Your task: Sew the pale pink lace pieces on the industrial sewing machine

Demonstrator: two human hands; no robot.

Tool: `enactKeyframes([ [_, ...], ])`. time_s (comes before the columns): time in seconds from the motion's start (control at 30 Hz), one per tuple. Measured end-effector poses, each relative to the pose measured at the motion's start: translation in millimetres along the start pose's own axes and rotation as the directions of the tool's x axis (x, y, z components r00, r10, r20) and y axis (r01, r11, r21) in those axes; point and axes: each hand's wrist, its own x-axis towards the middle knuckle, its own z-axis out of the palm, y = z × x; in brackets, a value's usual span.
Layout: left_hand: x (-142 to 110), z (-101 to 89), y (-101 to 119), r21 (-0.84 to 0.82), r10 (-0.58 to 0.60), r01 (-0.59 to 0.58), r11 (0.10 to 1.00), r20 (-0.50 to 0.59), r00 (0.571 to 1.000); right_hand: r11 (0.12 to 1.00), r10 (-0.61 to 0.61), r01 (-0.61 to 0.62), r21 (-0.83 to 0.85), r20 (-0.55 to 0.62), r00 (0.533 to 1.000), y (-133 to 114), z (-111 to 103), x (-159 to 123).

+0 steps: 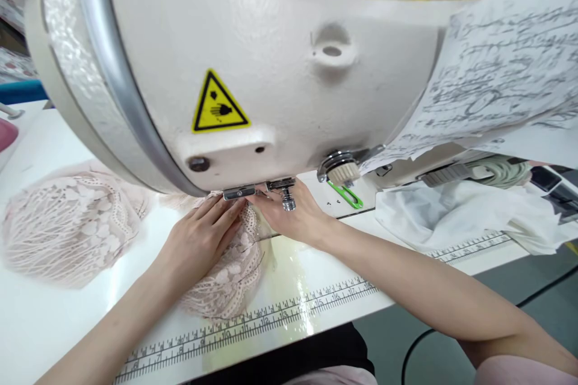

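Under the head of a white sewing machine lies a pale pink lace piece, its scalloped edge toward the right. My left hand rests on top of this lace, palm down, fingers stretched toward the needle area. My right hand reaches in from the right side, close to the lace edge and below the machine head. Its fingertips are mostly covered by the metal parts there, so their grip on the lace is hidden. The needle and presser foot are also out of sight.
Another pink lace piece lies at the left. Green thread snips sit behind my right hand. White cloth lies at the right, below handwritten paper sheets. A printed ruler runs along the table's front edge.
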Motion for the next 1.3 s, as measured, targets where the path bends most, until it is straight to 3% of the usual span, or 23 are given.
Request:
enactKeyframes([
  [0.2, 0, -1.1, 0, 0.034, 0.003, -0.003, 0.999, -0.003, 1.0, 0.997, -0.02, 0.017, -0.073, -0.04, 0.999, -4, -9, 0],
  [0.47, 0, -0.8, -2, -0.003, -0.032, 0.032, 0.999, -0.009, 0.999, 1.0, 0.016, -0.017, -0.006, -0.157, 0.988, -6, -10, 3],
  [0.67, 1, -4.8, -1, -0.003, -0.052, 0.052, 0.999, -0.03, 0.998, 0.975, -0.133, 0.067, -0.214, -0.313, 0.94, -12, -20, 0],
  [0.87, 0, -11.9, -1, -0.023, -0.036, 0.033, 0.999, -0.149, 0.988, 0.968, -0.212, 0.165, -0.189, -0.265, 0.941, -24, -36, -2],
  [0.97, -3, -17.4, 1, -0.072, -0.038, 0.024, 0.997, -0.206, 0.978, 0.939, -0.341, 0.309, -0.149, -0.3, 0.891, -32, -41, -1],
  [1.1, -8, -27.9, 6, -0.102, -0.041, 0.015, 0.995, -0.261, 0.964, 0.845, -0.504, 0.534, -0.037, -0.394, 0.769, -54, -55, 3],
  [1.2, -11, -36.3, 11, -0.07, -0.058, 0.038, 0.997, -0.296, 0.953, 0.779, -0.566, 0.627, 0.018, -0.41, 0.715, -78, -87, 7],
  [1.3, -12, -43.2, 18, -0.025, -0.084, 0.08, 0.996, -0.315, 0.945, 0.727, -0.563, 0.674, 0.128, -0.451, 0.693, -104, -139, 11],
])
